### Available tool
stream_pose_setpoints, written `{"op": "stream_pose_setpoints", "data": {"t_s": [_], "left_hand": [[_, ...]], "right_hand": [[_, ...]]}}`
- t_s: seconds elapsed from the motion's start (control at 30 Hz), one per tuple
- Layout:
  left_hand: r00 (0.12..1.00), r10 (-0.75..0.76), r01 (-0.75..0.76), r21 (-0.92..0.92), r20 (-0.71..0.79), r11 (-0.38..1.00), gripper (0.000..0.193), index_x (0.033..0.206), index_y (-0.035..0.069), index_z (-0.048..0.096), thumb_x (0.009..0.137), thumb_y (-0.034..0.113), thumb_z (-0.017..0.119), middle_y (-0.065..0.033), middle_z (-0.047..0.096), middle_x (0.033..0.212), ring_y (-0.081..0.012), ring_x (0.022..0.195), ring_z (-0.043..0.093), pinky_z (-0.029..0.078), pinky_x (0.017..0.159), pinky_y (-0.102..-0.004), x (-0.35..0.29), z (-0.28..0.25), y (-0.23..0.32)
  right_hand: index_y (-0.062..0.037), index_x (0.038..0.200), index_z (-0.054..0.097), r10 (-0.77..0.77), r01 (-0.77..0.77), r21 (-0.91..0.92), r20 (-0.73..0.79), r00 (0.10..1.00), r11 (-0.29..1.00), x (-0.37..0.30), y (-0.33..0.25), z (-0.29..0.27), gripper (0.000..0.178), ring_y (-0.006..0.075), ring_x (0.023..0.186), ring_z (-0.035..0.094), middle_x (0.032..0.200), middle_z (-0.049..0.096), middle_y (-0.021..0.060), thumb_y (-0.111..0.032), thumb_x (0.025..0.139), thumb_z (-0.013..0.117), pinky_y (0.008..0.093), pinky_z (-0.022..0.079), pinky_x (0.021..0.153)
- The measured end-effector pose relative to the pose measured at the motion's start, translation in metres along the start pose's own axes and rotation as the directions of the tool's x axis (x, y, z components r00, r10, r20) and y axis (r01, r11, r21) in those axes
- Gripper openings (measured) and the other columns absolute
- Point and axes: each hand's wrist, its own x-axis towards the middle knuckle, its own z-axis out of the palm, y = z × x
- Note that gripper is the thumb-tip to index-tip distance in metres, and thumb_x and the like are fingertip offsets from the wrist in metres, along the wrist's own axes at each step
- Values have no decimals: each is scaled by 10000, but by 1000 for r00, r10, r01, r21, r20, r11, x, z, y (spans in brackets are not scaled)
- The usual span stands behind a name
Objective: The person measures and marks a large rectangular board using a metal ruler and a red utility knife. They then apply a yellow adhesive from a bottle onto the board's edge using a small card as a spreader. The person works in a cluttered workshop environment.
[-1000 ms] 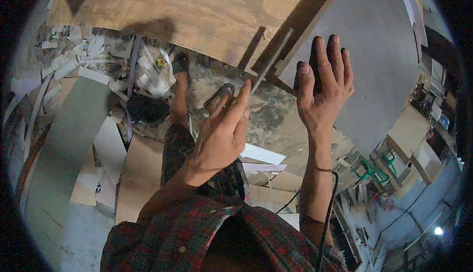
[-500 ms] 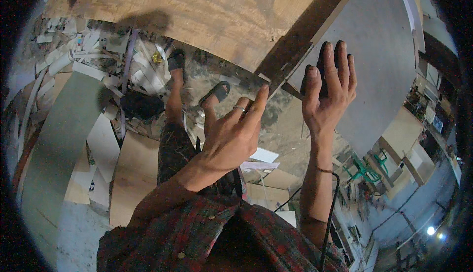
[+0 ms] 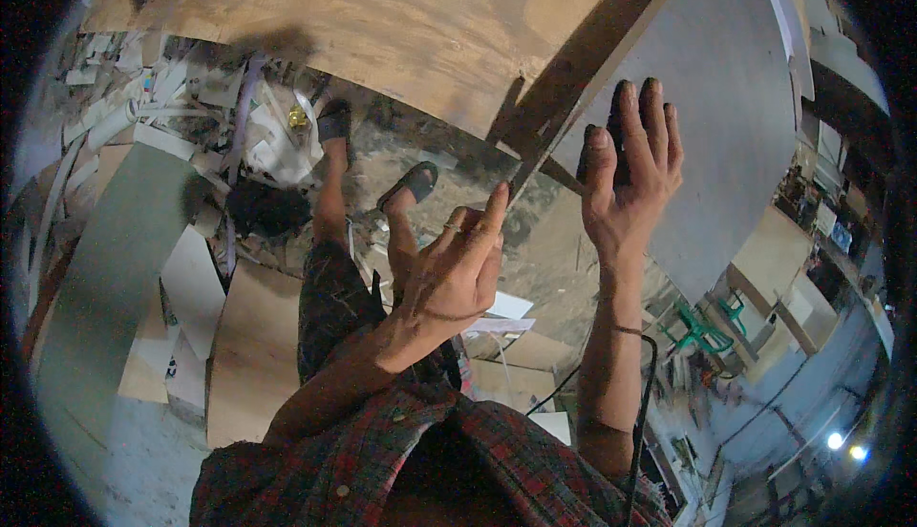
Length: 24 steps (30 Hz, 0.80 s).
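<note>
My left hand point(image 3: 449, 279), with a ring on one finger, is closed around the near end of a thin, dark, blade-like tool point(image 3: 541, 157). Its index finger stretches along the tool, and the grip end is hidden in the palm. The tool slants away to the right against the edge of a grey panel point(image 3: 731, 116), beside a shadowed gap. On that panel my right hand point(image 3: 632, 169) rests flat, fingers stretched out, holding nothing. A light brown plywood board point(image 3: 382, 31) lies to the left of the tool.
Offcuts and scraps litter the floor at left, near a long grey-green board point(image 3: 110, 269). A person's sandalled foot point(image 3: 411, 188) stands below the plywood edge. A green chair point(image 3: 697, 326) is at right. A black cable point(image 3: 642, 412) runs by my right forearm.
My left hand has drawn back slightly toward me along the panel edge, with the tool in it. My right hand stays flat on the grey panel. The whole view has shifted a little.
</note>
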Motion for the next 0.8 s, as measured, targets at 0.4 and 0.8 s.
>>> {"op": "stream_pose_setpoints", "data": {"t_s": [0.4, 0.8], "left_hand": [[995, 64, -68, 64, 71, 996, 627, 1476, -26, 421, 880, 63, 591, -167, 610, 973, -391, 1045, 516, 311, 1017, -563, 11, -9, 12], [989, -104, 92, -114, -107, 989, 500, 1454, -36, 460, 977, 78, 554, -203, 630, 1285, -250, 1077, 634, 488, 923, -354, 44, -34, -36]], "right_hand": [[-182, 1403, 602, 17, -17, -9, 22, 1000, 1000, 1, -3, -6, 451, 364, 1423, 382, 1518, 488, 115, -324, 976, 591, 482, 247, 1157], [-188, 1329, 644, -120, 121, -24, 47, 992, 992, -22, -2, -12, 663, 381, 1424, 403, 1484, 520, 123, -431, 744, 838, 599, 279, 1129]]}}
